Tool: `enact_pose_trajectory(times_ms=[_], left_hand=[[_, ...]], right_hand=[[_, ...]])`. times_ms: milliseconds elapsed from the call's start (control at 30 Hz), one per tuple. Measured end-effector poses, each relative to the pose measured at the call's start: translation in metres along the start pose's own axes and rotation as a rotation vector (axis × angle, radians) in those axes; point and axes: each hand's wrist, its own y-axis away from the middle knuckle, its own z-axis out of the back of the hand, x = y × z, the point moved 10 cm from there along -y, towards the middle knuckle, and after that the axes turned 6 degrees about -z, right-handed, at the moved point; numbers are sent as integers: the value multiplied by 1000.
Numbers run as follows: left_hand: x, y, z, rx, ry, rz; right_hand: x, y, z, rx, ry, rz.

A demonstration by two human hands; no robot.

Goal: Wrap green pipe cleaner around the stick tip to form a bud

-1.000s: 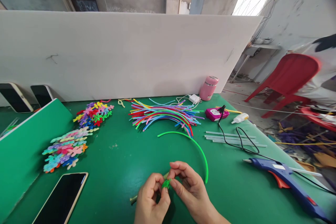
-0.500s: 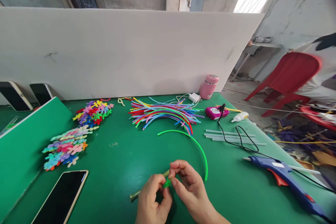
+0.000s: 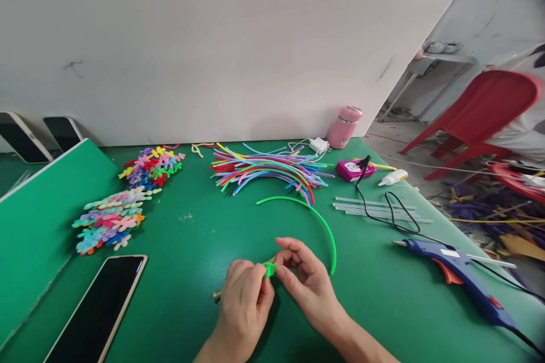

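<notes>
Left hand (image 3: pixel 244 295) and right hand (image 3: pixel 304 283) are being closed on a small green piece (image 3: pixel 269 269).
It is being pinched between both, low over the desk (image 3: pixel 204 249), near a curved green strip (image 3: pixel 324 228).

the desk (image 3: pixel 191 249) has a matt green cover with a faint sheen. the green piece (image 3: pixel 268 269) looks fuzzy, like the pipe cleaners (image 3: pixel 264 173) and the soft, felt-like flowers (image 3: pixel 110 224). the phone (image 3: pixel 97 312) has a glossy black glass face. the glue gun (image 3: pixel 460 275) is smooth blue plastic, and the glue sticks (image 3: pixel 374 208) are cloudy and translucent. the pink bottle (image 3: pixel 344 126) looks smooth, the chair (image 3: pixel 498 96) is glossy red plastic, and the white board (image 3: pixel 213 57) is matt.
</notes>
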Motion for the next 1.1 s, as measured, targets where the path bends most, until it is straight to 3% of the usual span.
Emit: enact_pose_trajectory(times_ms=[233,500,700,867,1000,1100], left_hand=[[-7,0,-3,34,14,-65],[-4,-2,-2,23,60,-16],[2,-5,1,-14,132,59],[24,2,-20,189,312,348],[37,20,-43,330,621,647],[38,31,-55,366,863,837]], right_hand=[[-3,0,-3,33,-48,-53],[-10,-3,-5,69,-160,-147],[-10,-6,-3,50,-239,-134],[-9,-5,-6,96,-180,-144],[-9,-6,-6,101,-143,-160],[-8,-6,-7,110,-134,-172]])
